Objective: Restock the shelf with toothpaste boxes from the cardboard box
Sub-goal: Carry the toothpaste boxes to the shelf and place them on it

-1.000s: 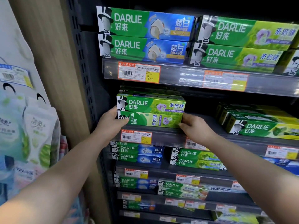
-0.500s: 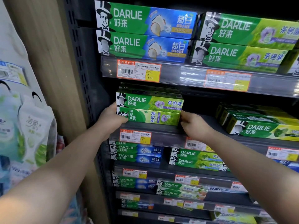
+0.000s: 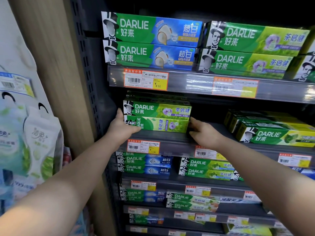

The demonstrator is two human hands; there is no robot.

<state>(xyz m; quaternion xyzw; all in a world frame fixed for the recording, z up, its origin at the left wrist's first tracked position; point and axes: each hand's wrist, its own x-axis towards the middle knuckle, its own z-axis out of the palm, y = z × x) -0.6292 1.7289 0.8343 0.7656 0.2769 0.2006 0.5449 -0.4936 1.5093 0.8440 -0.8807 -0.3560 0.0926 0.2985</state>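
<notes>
A stack of green Darlie toothpaste boxes (image 3: pixel 158 118) stands at the left end of the second shelf (image 3: pixel 170 137). The lower front box (image 3: pixel 162 125) shows its side face; the upper box (image 3: pixel 158 109) shows its front. My left hand (image 3: pixel 121 128) grips the stack's left end, thumb on the lower box's front. My right hand (image 3: pixel 202 132) presses against the stack's right end with fingers bent. The cardboard box is out of view.
More Darlie boxes fill the top shelf (image 3: pixel 153 41) and the lower shelves (image 3: pixel 144 163). Another green stack (image 3: pixel 272 132) lies right on the same shelf. A wooden post (image 3: pixel 56 74) and hanging pouches (image 3: pixel 39 142) are to the left. Price tags (image 3: pixel 144 146) line the shelf edges.
Both hands have pushed the stack a little deeper onto the shelf. The view has shifted slightly.
</notes>
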